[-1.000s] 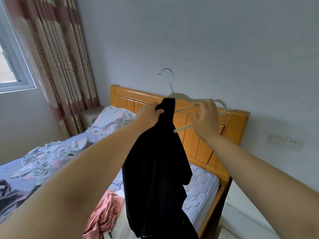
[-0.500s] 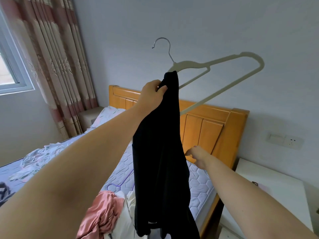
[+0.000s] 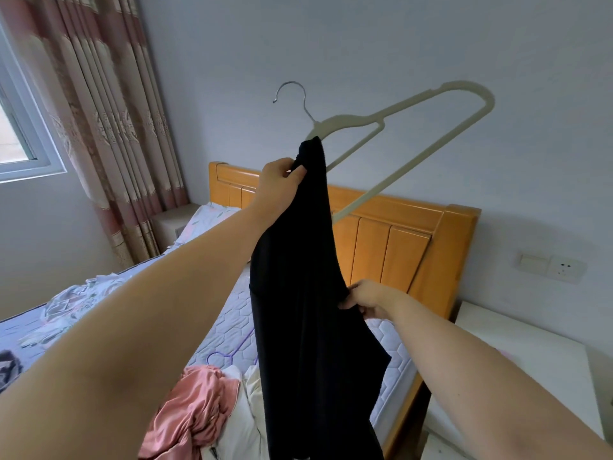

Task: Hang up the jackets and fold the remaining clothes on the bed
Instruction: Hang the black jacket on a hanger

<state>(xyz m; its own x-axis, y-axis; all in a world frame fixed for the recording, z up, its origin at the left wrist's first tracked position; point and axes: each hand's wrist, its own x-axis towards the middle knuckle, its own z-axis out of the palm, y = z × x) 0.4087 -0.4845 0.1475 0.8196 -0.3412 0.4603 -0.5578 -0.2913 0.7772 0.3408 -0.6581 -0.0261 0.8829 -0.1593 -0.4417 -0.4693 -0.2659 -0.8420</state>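
Observation:
A black jacket (image 3: pixel 305 293) hangs in front of me from one end of a cream hanger (image 3: pixel 408 127); the hanger's other end sticks out bare to the upper right. My left hand (image 3: pixel 278 180) grips the jacket's top edge, and the hanger end under it is hidden by cloth. Lower down, my right hand (image 3: pixel 368 298) pinches the jacket's right edge. Below on the bed (image 3: pixel 225 330) lie a pink garment (image 3: pixel 189 413) and a cream one (image 3: pixel 242 426).
An orange wooden headboard (image 3: pixel 391 240) stands behind the jacket. A purple hanger (image 3: pixel 229 353) lies on the mattress. Crumpled floral bedding (image 3: pixel 66 307) fills the left of the bed. A white nightstand (image 3: pixel 530 366) stands right; curtains (image 3: pixel 109 111) and a window hang left.
The right hand let go of the hanger's bar, dropped down, and now pinches the jacket's right edge. The left hand lifted the jacket and hanger higher.

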